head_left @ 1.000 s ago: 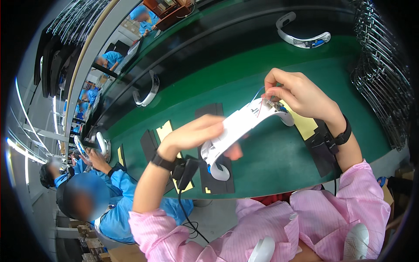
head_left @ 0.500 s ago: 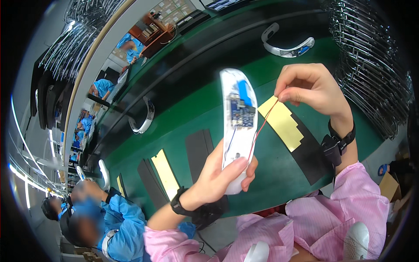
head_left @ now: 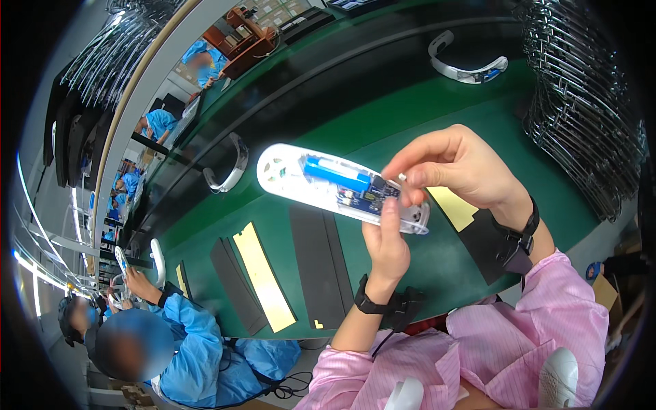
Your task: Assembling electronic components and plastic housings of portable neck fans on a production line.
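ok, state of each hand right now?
Left hand: closed, holding the white shell.
Right hand: closed, seems to pinch a small white piece between thumb and fingers.

Over the green worktop (head_left: 506, 126), the long white plastic shell (head_left: 318, 195)! Seven o'clock from it, a flat yellow strip (head_left: 264, 277); between one and two, a curved white band (head_left: 470, 73); past two, silver metal rods (head_left: 581, 113).
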Tool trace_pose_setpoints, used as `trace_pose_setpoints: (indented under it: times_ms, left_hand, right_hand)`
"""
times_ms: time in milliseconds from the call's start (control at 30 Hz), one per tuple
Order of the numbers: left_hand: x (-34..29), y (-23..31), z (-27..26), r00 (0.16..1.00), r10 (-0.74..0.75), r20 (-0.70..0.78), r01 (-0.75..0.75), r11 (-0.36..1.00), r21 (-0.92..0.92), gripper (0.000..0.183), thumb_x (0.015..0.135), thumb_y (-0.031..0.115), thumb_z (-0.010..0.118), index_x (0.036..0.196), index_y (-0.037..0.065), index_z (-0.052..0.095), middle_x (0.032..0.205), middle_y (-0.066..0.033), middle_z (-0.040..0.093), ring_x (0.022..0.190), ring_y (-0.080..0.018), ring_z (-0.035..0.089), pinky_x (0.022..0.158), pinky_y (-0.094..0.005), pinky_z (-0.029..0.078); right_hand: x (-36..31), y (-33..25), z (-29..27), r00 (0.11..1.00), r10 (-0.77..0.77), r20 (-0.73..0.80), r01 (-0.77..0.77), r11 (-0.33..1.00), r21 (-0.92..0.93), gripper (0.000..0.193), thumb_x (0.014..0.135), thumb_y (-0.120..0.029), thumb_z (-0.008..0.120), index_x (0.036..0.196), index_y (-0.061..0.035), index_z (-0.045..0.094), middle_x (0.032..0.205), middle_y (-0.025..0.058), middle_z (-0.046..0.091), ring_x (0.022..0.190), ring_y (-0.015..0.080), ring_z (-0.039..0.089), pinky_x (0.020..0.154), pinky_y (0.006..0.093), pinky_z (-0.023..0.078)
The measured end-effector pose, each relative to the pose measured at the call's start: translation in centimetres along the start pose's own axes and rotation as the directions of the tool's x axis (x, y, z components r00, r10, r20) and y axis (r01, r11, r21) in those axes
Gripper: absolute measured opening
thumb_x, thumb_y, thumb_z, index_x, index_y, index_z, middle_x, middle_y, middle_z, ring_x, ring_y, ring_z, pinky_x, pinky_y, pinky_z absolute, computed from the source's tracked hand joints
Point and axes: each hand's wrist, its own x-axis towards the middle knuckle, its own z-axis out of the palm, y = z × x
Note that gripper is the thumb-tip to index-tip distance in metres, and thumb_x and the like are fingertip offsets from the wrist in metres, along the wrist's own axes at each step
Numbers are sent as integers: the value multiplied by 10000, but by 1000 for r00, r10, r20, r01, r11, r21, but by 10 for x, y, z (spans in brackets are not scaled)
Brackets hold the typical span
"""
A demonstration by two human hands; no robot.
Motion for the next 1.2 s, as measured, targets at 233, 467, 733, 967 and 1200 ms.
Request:
trace_pose_setpoints:
  times_ms: [233, 467, 733, 967, 1200]
  left_hand:
    - [-2, 10, 17, 990, 44, -134, -75, 970, -230, 548, 844, -6, 553, 1308, -22, 261, 1068, -121, 521, 928, -175, 558, 811, -330, 473]
    - [6, 1, 24, 982, 89, -169, -119, 978, -171, 455, 889, 61, 535, 1262, -45, 298, 927, -123, 563, 748, -197, 614, 646, -330, 531]
    - [9, 14, 22, 941, 131, -313, -196, 963, -185, 545, 866, 49, 571, 1306, -30, 260, 998, -99, 555, 873, -142, 568, 809, -280, 452]
    - [9, 14, 25, 925, 187, -332, -249, 956, -155, 498, 906, 159, 557, 1291, -11, 292, 986, -92, 550, 874, -134, 533, 805, -293, 437]
    - [24, 35, 22, 842, 226, -490, -406, 864, -298, 476, 956, 505, 284, 1168, 86, 364, 858, -46, 488, 734, -135, 479, 745, -354, 458]
  right_hand:
    - [-2, -1, 2, 996, -6, -89, -15, 973, -229, 200, 852, -45, 577, 1022, 48, 526, 748, 64, 632, 682, 80, 586, 624, 219, 470]
    - [-6, -5, -5, 980, 190, -55, -196, 969, -150, 199, 854, -61, 577, 1008, 34, 496, 649, 38, 570, 554, 63, 510, 509, 203, 396]
    - [-4, 8, 6, 968, -210, -140, 106, 842, -528, 167, 769, -48, 666, 905, 25, 601, 747, 73, 628, 685, 138, 619, 587, 237, 467]
    - [-6, 17, 19, 734, -663, 147, 374, 214, -902, 142, 705, -4, 680, 842, -6, 645, 740, 86, 595, 616, 209, 580, 553, 289, 474]
    - [-12, 22, 34, 934, -357, -29, 232, 664, -711, 112, 729, -2, 655, 839, 10, 637, 734, 83, 595, 633, 174, 597, 560, 263, 471]
